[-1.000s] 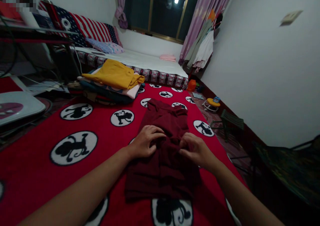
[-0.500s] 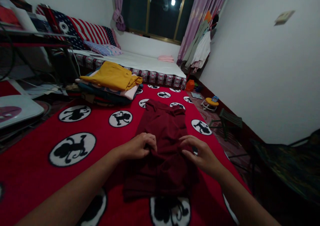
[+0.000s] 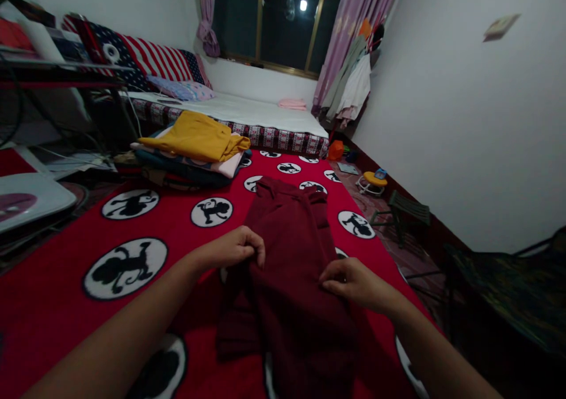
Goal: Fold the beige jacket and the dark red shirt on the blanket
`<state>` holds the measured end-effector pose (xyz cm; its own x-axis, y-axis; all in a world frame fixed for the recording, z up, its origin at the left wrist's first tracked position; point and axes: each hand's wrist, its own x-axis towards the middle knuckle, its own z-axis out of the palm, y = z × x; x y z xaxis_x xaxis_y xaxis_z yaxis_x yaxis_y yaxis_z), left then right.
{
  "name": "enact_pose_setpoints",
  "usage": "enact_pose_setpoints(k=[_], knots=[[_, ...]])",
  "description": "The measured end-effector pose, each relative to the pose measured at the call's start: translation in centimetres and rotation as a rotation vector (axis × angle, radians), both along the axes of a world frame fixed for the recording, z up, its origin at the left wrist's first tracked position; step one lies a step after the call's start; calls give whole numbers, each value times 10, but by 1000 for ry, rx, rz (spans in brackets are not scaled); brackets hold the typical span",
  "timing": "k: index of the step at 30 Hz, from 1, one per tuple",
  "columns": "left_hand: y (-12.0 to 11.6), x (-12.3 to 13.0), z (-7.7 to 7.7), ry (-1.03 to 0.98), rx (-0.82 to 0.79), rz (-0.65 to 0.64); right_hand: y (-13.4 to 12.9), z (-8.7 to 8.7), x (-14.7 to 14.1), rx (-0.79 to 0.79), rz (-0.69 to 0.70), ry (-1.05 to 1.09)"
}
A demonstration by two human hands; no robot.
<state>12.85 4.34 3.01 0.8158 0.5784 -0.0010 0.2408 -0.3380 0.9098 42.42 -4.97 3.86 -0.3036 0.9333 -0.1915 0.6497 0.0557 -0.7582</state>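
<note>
A dark red garment (image 3: 292, 240) lies lengthwise on a red blanket (image 3: 177, 293) printed with black monkey figures in white ovals. Pinched on the garment's left edge is my left hand (image 3: 241, 249), its fingers closed on the cloth. My right hand (image 3: 349, 278) grips the opposite edge, slightly nearer to me, with thumb and forefinger together. Between the hands the cloth is fairly smooth, and its near part spreads towards the bottom of the view. Part of a lower layer shows at the near left.
Folded clothes, a yellow one (image 3: 197, 137) on top, are stacked at the blanket's far left. Behind stands a bed (image 3: 247, 110). A desk (image 3: 66, 69) is on the left; a yellow stool (image 3: 374, 179) and a dark folding stool (image 3: 409, 207) stand right.
Both hands now hold the garment's edges; my left hand has moved slightly left and my right hand has closed. The upper layer has been smoothed and reaches nearer to me.
</note>
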Motion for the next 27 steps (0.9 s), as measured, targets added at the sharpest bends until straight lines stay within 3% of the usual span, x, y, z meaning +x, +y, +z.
enact_pose_setpoints(k=[2,6,8,12,15,19,22,27], knots=[[4,2,2,54,12,113,12,-1,1,47,-10,-78],[17,15,-8,71,431,534,59,-8,-2,354,-223,-77],[24,24,-16,133,546,647,88,-16,-4,461,-305,-75],[35,36,-26,135,475,655,131,-33,-9,412,-281,-91],[40,37,-30,66,579,583,139,-42,-13,511,-223,-73],[42,27,-33,135,681,505,119,-45,-10,572,-87,-161],[29,10,-29,91,771,444,84,-38,3,653,-15,-124],[-28,-21,-7,3,737,45,-1,-13,30,700,250,-130]])
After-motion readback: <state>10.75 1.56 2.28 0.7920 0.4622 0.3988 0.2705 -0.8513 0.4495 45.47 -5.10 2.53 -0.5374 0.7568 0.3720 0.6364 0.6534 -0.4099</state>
